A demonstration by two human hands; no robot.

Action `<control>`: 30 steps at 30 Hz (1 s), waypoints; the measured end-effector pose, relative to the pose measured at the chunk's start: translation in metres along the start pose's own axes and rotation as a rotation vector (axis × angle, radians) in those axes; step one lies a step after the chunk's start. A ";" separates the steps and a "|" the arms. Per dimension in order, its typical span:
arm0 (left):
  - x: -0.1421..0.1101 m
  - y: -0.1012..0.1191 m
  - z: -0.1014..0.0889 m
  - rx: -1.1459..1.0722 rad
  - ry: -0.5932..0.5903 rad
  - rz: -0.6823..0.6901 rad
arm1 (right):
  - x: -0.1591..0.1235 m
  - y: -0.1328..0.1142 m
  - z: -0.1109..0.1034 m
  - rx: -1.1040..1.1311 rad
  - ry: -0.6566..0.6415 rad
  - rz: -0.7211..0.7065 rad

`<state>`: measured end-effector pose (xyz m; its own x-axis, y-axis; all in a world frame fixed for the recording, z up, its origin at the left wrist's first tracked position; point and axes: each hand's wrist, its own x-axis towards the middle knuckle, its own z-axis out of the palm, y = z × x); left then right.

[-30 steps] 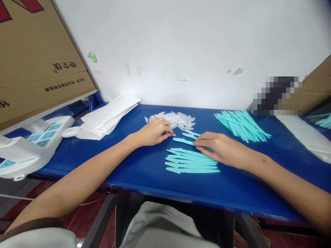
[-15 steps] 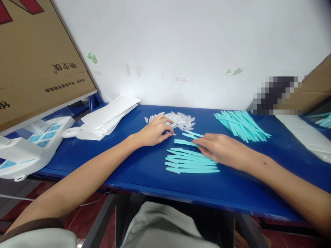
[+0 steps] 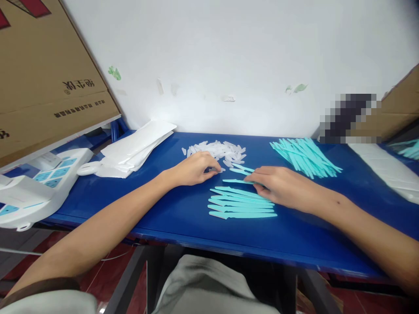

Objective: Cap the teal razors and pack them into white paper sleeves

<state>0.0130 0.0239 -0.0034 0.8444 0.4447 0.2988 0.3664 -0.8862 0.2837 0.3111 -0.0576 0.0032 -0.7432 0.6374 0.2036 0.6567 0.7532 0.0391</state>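
Head view: how is the table (image 3: 176,218) laid out?

"A pile (image 3: 303,158) of teal sticks is set at the far right; nearer, others are laid in a row (image 3: 244,215), apparently so that all tips point left."

"And the heap (image 3: 225,150)?"

"White slivers are gathered at the far middle, probably so that they are within the left hand's (image 3: 198,168) reach."

"What is held?"

"The hands are apart. One stick (image 3: 234,181) is pinched by the right hand (image 3: 273,184) beyond the row, its tip seemingly left uncovered on purpose. The left is curled at the heap's near edge; whether the sliver (image 3: 222,170) beside its thumb is gripped cannot be told."
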 end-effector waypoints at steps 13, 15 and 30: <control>0.000 0.005 -0.001 -0.075 0.004 -0.004 | 0.001 0.001 -0.002 0.083 0.030 0.063; 0.000 0.005 -0.001 -0.076 0.003 -0.003 | 0.001 0.002 -0.003 0.091 0.059 0.062; -0.007 -0.003 -0.013 -0.108 0.191 0.082 | 0.001 0.009 0.000 0.133 0.162 0.126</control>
<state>0.0011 0.0255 0.0052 0.7764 0.3975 0.4890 0.2472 -0.9059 0.3438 0.3166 -0.0503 0.0041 -0.6194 0.7012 0.3531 0.7122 0.6911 -0.1233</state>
